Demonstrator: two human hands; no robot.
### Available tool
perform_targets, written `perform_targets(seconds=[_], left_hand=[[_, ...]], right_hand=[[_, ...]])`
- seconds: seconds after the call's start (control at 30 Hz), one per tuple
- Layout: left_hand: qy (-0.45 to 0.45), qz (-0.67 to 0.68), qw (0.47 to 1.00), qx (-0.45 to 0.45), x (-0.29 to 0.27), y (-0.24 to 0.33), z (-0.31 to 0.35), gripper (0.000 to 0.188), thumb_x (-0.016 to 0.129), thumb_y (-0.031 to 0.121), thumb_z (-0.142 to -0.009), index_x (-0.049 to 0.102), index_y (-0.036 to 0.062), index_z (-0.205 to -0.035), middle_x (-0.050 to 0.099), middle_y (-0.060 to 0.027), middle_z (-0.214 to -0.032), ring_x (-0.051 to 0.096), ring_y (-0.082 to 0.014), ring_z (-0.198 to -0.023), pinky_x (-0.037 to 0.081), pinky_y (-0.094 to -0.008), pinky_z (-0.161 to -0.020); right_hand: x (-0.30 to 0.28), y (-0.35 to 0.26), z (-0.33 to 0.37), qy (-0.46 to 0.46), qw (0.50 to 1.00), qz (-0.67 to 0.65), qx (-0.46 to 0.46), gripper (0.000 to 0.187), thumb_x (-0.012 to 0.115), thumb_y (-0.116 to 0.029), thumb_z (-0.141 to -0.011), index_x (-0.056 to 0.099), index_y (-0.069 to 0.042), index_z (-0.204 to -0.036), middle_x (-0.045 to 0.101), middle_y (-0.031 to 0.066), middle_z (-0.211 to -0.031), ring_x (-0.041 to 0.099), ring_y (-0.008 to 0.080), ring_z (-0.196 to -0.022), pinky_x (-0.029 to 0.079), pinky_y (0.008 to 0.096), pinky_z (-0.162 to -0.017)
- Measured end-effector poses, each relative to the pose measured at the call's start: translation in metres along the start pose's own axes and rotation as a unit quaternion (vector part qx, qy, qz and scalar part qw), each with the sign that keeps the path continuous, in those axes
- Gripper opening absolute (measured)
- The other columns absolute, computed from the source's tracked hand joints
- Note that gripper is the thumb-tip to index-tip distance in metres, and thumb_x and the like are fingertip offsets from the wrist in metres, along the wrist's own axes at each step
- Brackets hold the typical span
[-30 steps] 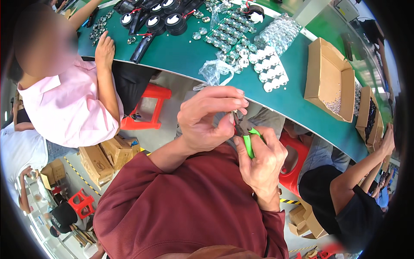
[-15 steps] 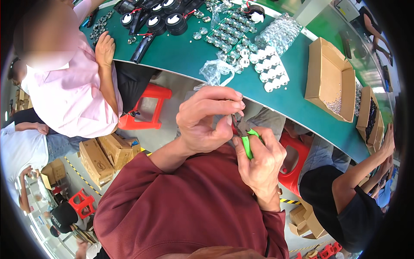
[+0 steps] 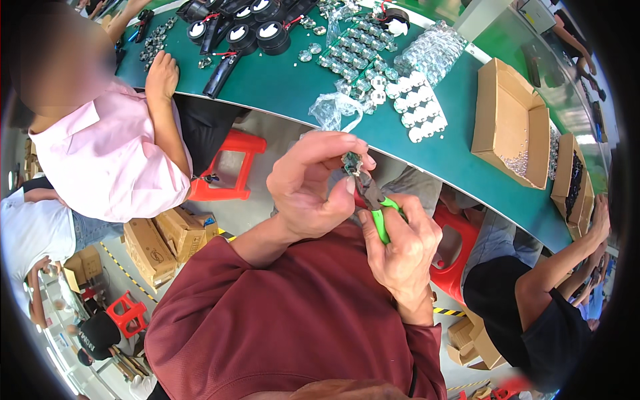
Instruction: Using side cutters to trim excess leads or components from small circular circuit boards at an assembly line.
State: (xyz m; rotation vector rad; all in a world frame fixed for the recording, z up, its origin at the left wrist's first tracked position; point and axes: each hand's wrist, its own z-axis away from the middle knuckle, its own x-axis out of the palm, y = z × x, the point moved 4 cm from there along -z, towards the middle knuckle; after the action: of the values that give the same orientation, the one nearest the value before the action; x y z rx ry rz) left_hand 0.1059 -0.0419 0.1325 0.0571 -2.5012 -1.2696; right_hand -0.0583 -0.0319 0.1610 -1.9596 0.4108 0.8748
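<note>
Between the thumb and fingertips of my left hand [image 3: 310, 180] is a small dark-green circuit board [image 3: 351, 162] with shiny parts on it. My right hand [image 3: 403, 250] grips green-handled pliers or cutters [image 3: 378, 212], whose dark jaws meet the edge of the board. Whether the jaws are closed on a part of it is too small to tell. Both hands are held up in front of my chest, short of the table edge. Beyond them on the green table lie a clear plastic bag [image 3: 330, 110], rows of small boards [image 3: 353, 53] and a white panel of round boards [image 3: 419, 107].
Two cardboard trays, one with small pale parts [image 3: 510, 123] and one with black parts [image 3: 572, 183], stand at the right. Black round-headed devices [image 3: 272, 37] lie at the far left. A person in pink [image 3: 113, 153] sits at my left, one in black [image 3: 527, 300] at my right.
My left fingers have turned and shifted slightly, so the circuit board now shows between them. The pliers stay nearly in place. The person in pink has leaned down and to the left.
</note>
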Motion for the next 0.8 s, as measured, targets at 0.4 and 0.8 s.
perform_targets(seconds=[0.4, 0.8], left_hand=[[-0.109, -0.028, 0.992, 0.049, -0.0089, -0.0008, -0.0044, 0.041, 0.052, -0.016, -0.079, 0.058, -0.0031, -0.118, 0.061, -0.0258, -0.12, 0.069, -0.0273, -0.094, 0.059, -0.0391, -0.085], [-0.114, -0.013, 0.993, 0.036, -0.0084, -0.0004, -0.0032, 0.033, 0.057, -0.012, -0.086, 0.059, -0.0027, -0.117, 0.061, -0.0256, -0.12, 0.07, -0.0269, -0.094, 0.06, -0.0389, -0.085]], right_hand=[[0.0016, 0.0018, 0.0015, 0.017, 1.0, 0.021, -0.013, 0.017, 0.081, -0.014, -0.076, 0.07, -0.003, -0.082, 0.066, 0.0093, -0.094, 0.065, 0.028, -0.067, 0.052, 0.0393, -0.062], [-0.006, -0.0043, -0.0037, 0.001, 0.999, 0.049, -0.017, 0.017, 0.082, -0.009, -0.075, 0.069, -0.001, -0.082, 0.066, 0.0112, -0.093, 0.063, 0.0299, -0.066, 0.048, 0.0395, -0.057]])
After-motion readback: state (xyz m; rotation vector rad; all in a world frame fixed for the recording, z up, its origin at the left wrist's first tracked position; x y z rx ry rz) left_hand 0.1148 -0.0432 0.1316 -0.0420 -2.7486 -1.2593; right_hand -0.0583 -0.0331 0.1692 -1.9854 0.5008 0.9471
